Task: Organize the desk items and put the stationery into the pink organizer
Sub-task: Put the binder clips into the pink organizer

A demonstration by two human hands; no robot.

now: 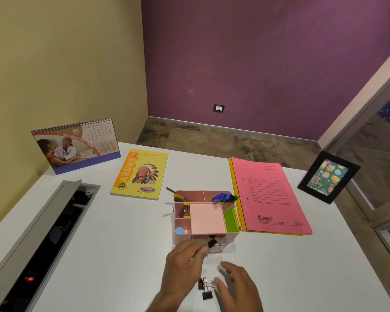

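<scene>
- The pink organizer (206, 218) stands mid-desk and looks largely filled; blue and green markers (224, 197) sit in its back right slot, pens (178, 194) lean out at the back left, green sticky notes (231, 220) fill the right compartment, a small blue round item (179, 230) lies at the front left.
- The left hand (185, 257) pinches a black binder clip (212, 242) between thumb and fingertips, just at the organizer's clear front drawer (218, 245), which appears pulled out.
- The right hand (236, 287) hovers with fingers relaxed and spread, holding nothing, just beside two more binder clips (205, 289) lying on the white desk (122, 244).
- Judged from this, the clips are the last loose stationery; one is about to be dropped in, two remain.
- The yellow notebook (140, 174), pink file folder (270, 197), desk calendar (77, 145) and photo frame (329, 176) lie well apart around the desk; whether they count as tidied cannot be told.
</scene>
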